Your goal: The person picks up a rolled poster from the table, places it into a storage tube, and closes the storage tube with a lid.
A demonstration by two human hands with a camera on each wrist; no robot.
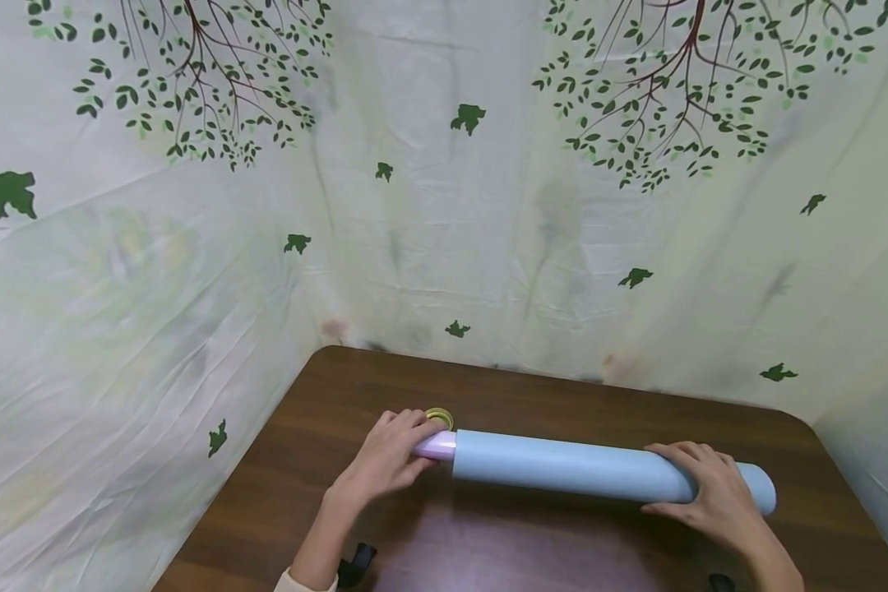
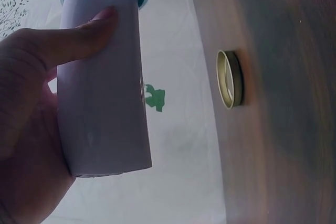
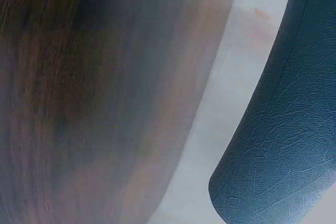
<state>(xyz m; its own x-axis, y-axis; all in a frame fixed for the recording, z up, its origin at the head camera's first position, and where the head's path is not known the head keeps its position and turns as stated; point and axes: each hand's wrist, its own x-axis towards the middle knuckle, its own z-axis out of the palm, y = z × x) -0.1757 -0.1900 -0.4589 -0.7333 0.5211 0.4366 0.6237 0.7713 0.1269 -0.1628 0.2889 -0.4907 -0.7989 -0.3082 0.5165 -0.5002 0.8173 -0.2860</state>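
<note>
A long light blue tube (image 1: 562,467) lies crosswise above the table in the head view. Out of its left end sticks a smooth lilac roll (image 2: 105,108), narrower than the tube's mouth. My left hand (image 1: 388,456) grips this roll, the thumb lying along it just below the tube's rim in the left wrist view. Near the tube's other end my right hand (image 1: 710,493) holds it, fingers over the top and thumb at the near side. The right wrist view shows the tube's textured surface (image 3: 278,145), but not the hand.
Behind the left hand, a shallow gold-coloured round cap (image 2: 229,80) sits on the brown wooden table (image 1: 385,374). A pale cloth (image 1: 429,247) printed with leaves and branches hangs behind and beside the table. Black pieces (image 1: 357,564) show by the wrists.
</note>
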